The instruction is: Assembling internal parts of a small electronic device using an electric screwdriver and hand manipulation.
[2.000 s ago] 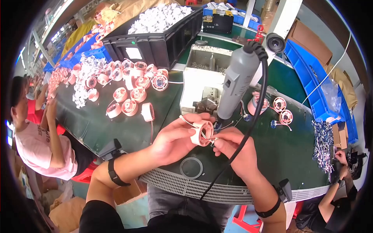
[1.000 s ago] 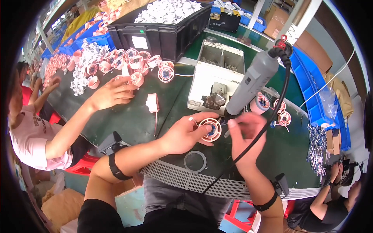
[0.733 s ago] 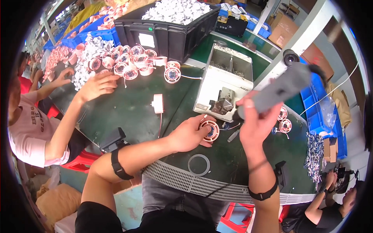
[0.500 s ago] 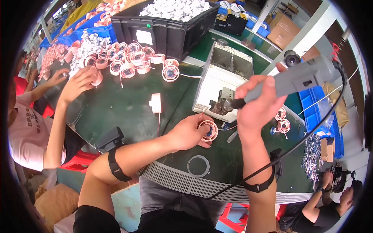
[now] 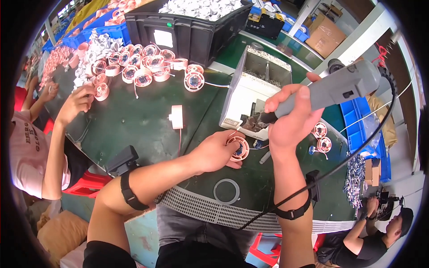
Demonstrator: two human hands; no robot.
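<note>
My left hand [image 5: 210,152] grips a round pink plastic housing [image 5: 244,156] with a dark circuit board inside, just above the green table. My right hand [image 5: 286,127] is wrapped round a grey electric screwdriver [image 5: 333,93], held nearly level. Its dark tip end reaches the front of a white, open-topped box [image 5: 233,102], over the metal mechanism [image 5: 255,120] there; whether it touches cannot be made out. Small screw-like bits lie in the box's top. Between my forearms rests a grey ring [image 5: 226,191]. A pink-and-white part [image 5: 177,117] with a wire lies to the left.
Several pink housings [image 5: 143,79] cluster at the far left beside a black bin [image 5: 187,38] of white parts. Two more housings [image 5: 323,144] lie right, near wire bundles [image 5: 355,181]. The screwdriver's black cable [image 5: 330,172] crosses my right forearm. A co-worker's hand [image 5: 78,105] works at the left.
The screwdriver's tip has come slightly lower at the box's front. My left hand still holds the housing. The co-worker's near hand has drawn left, with a pink housing now showing beside it.
</note>
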